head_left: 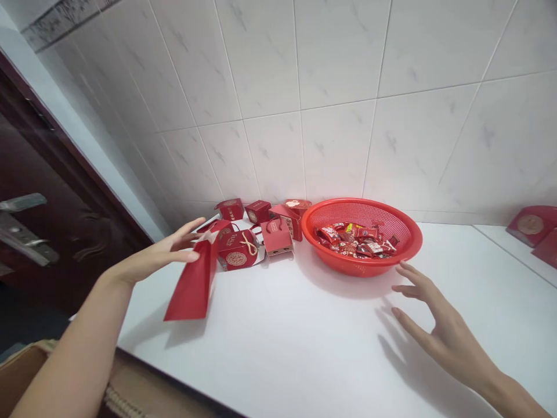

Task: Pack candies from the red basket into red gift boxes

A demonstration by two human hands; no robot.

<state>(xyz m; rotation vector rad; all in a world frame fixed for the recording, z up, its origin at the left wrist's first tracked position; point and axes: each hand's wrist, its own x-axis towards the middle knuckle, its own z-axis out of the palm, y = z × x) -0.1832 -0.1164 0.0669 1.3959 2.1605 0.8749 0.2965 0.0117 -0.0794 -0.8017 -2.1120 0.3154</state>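
My left hand (169, 247) holds a red paper box (191, 290) near its top, between thumb and fingers, tilted over the left part of the white table (278, 325). Several small red gift boxes (237, 249) stand close behind it, one with a gold cord bow. A red plastic basket (363, 267) full of wrapped candies (357, 239) sits at the back, right of the boxes. Near the basket's front right side, my right hand (429, 310) hovers over the table with its fingers apart and nothing in them.
More red boxes (533, 226) lie at the far right of the table. A tiled wall (339, 133) runs along the back. On the left is a dark door with a metal handle (26, 232). A cardboard box (26, 371) stands below the table's front left edge.
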